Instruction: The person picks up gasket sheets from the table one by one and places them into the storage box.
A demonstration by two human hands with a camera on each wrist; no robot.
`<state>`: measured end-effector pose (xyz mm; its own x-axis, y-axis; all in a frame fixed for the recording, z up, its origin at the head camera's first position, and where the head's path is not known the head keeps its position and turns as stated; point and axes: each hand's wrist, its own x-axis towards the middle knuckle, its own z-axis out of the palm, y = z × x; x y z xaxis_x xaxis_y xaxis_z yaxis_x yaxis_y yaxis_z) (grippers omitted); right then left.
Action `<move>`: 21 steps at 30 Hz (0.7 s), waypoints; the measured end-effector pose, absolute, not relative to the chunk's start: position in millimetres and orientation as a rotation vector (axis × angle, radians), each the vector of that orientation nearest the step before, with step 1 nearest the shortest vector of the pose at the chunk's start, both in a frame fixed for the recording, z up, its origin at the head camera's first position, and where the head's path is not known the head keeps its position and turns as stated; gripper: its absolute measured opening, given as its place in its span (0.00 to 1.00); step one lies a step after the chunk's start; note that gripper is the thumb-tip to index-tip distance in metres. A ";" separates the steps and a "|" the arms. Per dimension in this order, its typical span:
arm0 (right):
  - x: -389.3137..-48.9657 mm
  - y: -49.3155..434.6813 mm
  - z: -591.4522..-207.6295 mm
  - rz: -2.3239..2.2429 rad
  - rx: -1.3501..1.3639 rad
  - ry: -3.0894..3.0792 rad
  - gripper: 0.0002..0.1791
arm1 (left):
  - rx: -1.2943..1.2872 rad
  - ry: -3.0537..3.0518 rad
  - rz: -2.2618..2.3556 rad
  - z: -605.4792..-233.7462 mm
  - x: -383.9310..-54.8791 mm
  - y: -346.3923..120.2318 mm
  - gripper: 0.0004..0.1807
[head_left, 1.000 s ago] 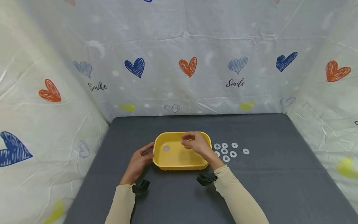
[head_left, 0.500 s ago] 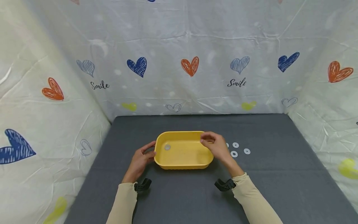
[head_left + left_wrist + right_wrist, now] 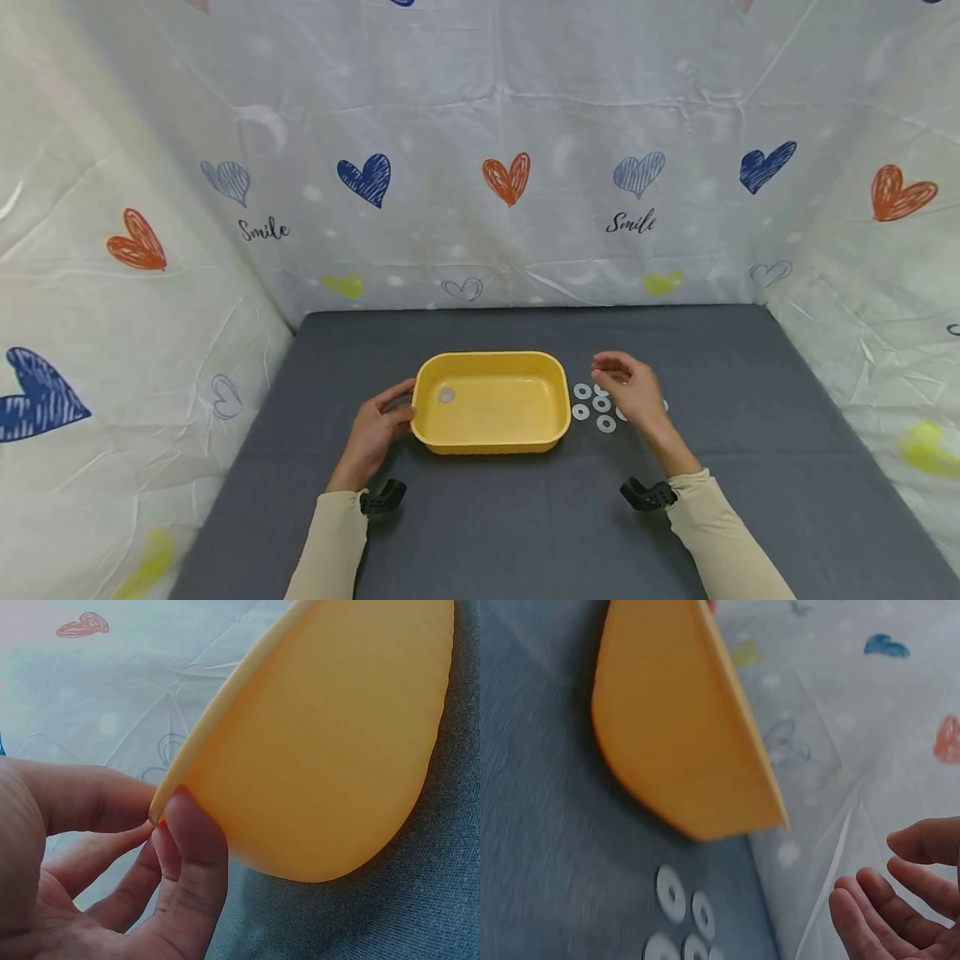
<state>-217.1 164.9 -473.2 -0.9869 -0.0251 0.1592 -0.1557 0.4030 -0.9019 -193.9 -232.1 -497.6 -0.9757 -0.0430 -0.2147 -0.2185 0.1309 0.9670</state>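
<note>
A yellow rectangular tray stands on the dark table. Inside it, toward the left end, lies one small pale disc. My left hand holds the tray's left end, fingertips and thumb at the rim in the left wrist view. To the right of the tray, several flat white washers lie loosely grouped on the cloth. Over them hovers my right hand, covering some. In the right wrist view its fingers are loosely bent, with a gap to the thumb and nothing between them.
Dark grey cloth covers the table. White sheeting printed with hearts closes off the back and both sides. A black wrist strap sits at the right sleeve, and another black strap at the left one.
My right hand has moved from over the tray, past its right end, to above the washers. My left hand stays at the tray's left end, and the disc inside keeps its place.
</note>
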 end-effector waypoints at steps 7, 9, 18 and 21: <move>-215.4 189.2 -483.3 1.574 0.097 -2.533 0.18 | -0.241 2.243 1.980 -499.1 -193.7 -232.8 0.30; -214.8 194.6 -485.9 1.546 0.081 -2.529 0.19 | -0.245 2.242 1.980 -500.0 -193.6 -233.4 0.30; -212.7 218.7 -491.3 1.408 0.039 -2.532 0.18 | -0.225 2.247 1.985 -500.8 -192.3 -233.8 0.30; -211.5 225.1 -493.2 1.373 0.009 -2.545 0.19 | -0.220 2.242 1.981 -500.5 -192.3 -234.5 0.30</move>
